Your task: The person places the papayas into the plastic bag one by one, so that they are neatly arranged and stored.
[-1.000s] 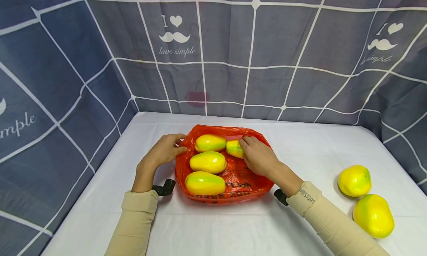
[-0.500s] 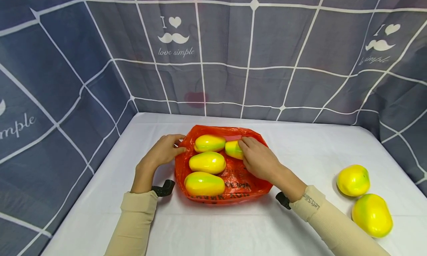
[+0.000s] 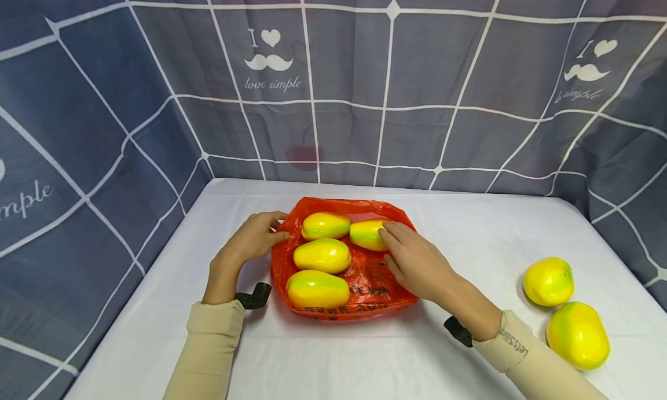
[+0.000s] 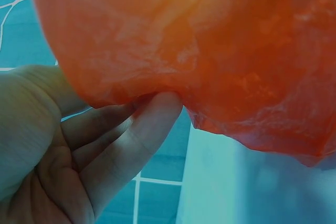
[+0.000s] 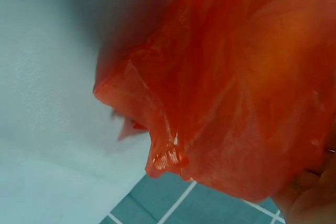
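A red plastic bag (image 3: 372,272) lies spread with its mouth facing up. In it are several glossy yellow-green fruits shaped like papayas: a front one (image 3: 318,289), a middle one (image 3: 322,256), a back-left one (image 3: 325,225) and a back-right one (image 3: 367,234). My left hand (image 3: 252,237) pinches the bag's left edge between thumb and fingers, as the left wrist view also shows. My right hand (image 3: 417,261) reaches over the bag's right side, its loosened fingertips at the right end of the back-right fruit. In the right wrist view, the bag hides most of the right hand (image 5: 310,198).
Two more such fruits, a rear one (image 3: 548,281) and a front one (image 3: 577,335), lie on the white tablecloth (image 3: 365,359) at the right. A grey checked cloth (image 3: 344,128) hangs behind and along both sides.
My right hand has drawn back to the right and its fingers have loosened, so more of the back-right fruit shows. The left hand has kept its place on the bag's edge.
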A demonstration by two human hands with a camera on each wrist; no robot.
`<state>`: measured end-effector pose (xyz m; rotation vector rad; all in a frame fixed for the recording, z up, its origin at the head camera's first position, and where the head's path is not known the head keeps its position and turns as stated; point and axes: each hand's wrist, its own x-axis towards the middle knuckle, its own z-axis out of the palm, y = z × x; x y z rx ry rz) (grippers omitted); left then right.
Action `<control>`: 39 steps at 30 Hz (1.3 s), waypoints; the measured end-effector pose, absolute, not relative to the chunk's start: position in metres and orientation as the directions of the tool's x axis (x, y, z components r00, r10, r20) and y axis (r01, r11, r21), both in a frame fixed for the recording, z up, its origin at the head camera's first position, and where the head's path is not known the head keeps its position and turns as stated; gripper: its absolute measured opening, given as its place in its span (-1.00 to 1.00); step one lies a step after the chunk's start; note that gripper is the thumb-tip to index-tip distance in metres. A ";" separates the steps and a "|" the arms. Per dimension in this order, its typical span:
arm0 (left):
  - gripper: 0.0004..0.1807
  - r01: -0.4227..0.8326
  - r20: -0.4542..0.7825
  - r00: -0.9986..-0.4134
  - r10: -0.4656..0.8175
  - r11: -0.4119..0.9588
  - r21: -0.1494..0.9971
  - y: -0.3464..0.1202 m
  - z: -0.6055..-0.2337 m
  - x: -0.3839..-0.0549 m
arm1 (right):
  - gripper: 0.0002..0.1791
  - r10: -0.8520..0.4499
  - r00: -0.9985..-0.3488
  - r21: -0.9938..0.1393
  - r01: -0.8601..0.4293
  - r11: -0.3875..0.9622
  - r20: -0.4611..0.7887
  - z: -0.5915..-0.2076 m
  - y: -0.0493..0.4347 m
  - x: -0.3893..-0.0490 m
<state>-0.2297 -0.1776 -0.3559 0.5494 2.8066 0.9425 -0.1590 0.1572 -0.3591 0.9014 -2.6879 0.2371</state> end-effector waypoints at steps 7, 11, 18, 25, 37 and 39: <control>-0.56 0.280 -0.024 -0.929 0.370 0.742 0.609 -0.178 -0.356 -0.228 | -0.42 -0.558 -0.747 -0.069 -0.618 0.783 0.361 -0.355 0.168 -0.146; -0.55 0.275 -0.027 -0.930 0.367 0.744 0.609 -0.177 -0.356 -0.228 | -0.41 -0.543 -0.747 -0.087 -0.615 0.784 0.384 -0.354 0.177 -0.137; -0.56 0.293 -0.016 -0.925 0.380 0.737 0.610 -0.178 -0.356 -0.229 | -0.39 -0.491 -0.767 -0.138 -0.585 0.799 0.413 -0.356 0.198 -0.121; -0.57 0.294 -0.012 -0.926 0.377 0.742 0.603 -0.178 -0.357 -0.228 | -0.39 -0.431 -0.816 -0.191 -0.527 0.828 0.385 -0.364 0.213 -0.109; -0.58 0.312 0.002 -0.921 0.389 0.737 0.600 -0.177 -0.356 -0.229 | -0.34 -0.341 -0.870 -0.228 -0.435 0.871 0.356 -0.370 0.239 -0.091; -0.58 0.315 0.003 -0.921 0.391 0.736 0.599 -0.177 -0.356 -0.229 | -0.34 -0.328 -0.874 -0.233 -0.424 0.875 0.360 -0.371 0.245 -0.088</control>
